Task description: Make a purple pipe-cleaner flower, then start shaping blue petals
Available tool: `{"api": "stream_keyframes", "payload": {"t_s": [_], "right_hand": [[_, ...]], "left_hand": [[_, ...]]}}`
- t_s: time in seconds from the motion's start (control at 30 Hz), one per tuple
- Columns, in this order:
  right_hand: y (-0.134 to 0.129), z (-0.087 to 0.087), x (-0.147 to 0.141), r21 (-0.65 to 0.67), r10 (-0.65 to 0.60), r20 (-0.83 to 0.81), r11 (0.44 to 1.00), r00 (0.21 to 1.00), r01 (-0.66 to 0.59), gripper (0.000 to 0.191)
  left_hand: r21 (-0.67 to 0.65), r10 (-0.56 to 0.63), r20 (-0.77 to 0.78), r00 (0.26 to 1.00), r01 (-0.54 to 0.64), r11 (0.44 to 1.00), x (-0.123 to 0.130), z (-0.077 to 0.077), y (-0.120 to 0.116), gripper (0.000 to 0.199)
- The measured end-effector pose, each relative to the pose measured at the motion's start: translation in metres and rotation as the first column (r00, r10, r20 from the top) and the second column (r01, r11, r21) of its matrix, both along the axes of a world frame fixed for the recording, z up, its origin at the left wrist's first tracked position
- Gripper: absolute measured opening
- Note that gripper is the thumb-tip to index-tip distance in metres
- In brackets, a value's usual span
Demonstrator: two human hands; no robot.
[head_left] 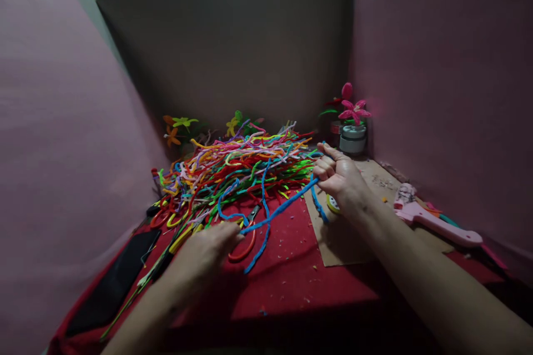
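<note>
Centrally, blue strand [287, 206]: stretched taut on a slant between the two hands, above the red cloth [287, 288].
Left hand [210, 247]: fingers closed, pinching the strand's lower end.
Right hand [339, 175]: fingers curled shut around its upper end, above the cardboard [339, 244]; a blue length [318, 202] dangles just below.
Scissors [249, 247]: on the cloth, near the left fingertips, red handle partly hidden by blue strands.
Pile [250, 163]: many-coloured fuzzy stems, heaped behind the hands.
Phone [114, 283]: dark, flat on the cloth, left of the left hand.
Pink tool [441, 224]: lying right of the right forearm, its head near the wall [449, 77].
Pink flower [353, 112]: upright in a pale pot [353, 140], behind the right hand.
Yellow flower [231, 126]: behind the pile.
</note>
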State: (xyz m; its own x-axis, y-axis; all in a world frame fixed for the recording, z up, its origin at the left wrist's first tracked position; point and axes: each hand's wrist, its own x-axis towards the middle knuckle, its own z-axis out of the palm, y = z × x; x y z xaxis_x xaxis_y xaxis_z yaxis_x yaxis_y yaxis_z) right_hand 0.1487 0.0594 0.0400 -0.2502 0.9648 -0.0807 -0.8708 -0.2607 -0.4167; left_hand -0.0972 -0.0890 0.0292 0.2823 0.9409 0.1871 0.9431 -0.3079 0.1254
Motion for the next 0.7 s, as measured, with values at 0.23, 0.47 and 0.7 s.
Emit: {"api": "stream_keyframes", "payload": {"t_s": [0.23, 0.47, 0.7], "right_hand": [[-0.009, -0.009, -0.018, 0.000, 0.083, -0.051, 0.997, 0.995, -0.083, 0.025], [-0.008, -0.017, -0.020, -0.044, 0.045, -0.049, 0.998, 0.998, -0.047, 0.025], [-0.003, -0.016, -0.019, -0.070, 0.097, 0.000, 0.993, 0.995, -0.097, 0.025]], "left_hand": [[-0.145, 0.026, 0.521, 0.853, 0.058, 0.988, 0.057, 0.027, 0.042, 0.033], [0.071, 0.006, 0.207, 0.978, -0.021, 0.997, 0.090, -0.015, 0.057, 0.026], [0.429, -0.135, -0.367, 0.920, 0.296, 0.853, 0.071, -0.028, 0.053, 0.021]]}}
